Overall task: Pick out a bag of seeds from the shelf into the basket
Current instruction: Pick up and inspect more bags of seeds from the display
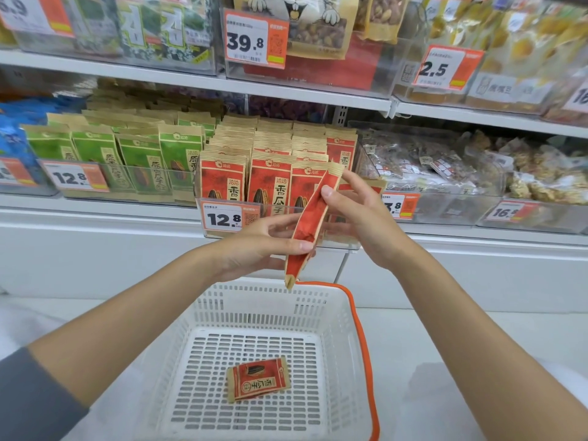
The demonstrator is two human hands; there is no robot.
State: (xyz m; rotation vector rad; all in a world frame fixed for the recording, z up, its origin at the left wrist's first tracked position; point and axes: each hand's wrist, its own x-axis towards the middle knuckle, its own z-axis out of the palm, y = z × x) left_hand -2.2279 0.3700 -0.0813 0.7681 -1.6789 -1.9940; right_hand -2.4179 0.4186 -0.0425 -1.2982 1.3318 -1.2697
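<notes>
A red and tan bag of seeds [310, 224] hangs edge-on above the far rim of the white plastic basket [337, 345]. My right hand [359, 214] pinches its upper part. My left hand [261, 246] grips its lower part between thumb and fingers. Another red bag of seeds [257, 379] lies flat on the basket floor. Rows of the same red bags [270, 179] stand in a clear bin on the shelf just behind my hands.
Green seed bags [140, 160] fill the bin to the left. Clear bins of mixed snacks [445, 167] sit to the right. The basket has an orange handle [366, 351] along its right side. A white shelf edge [95, 224] runs across below the bins.
</notes>
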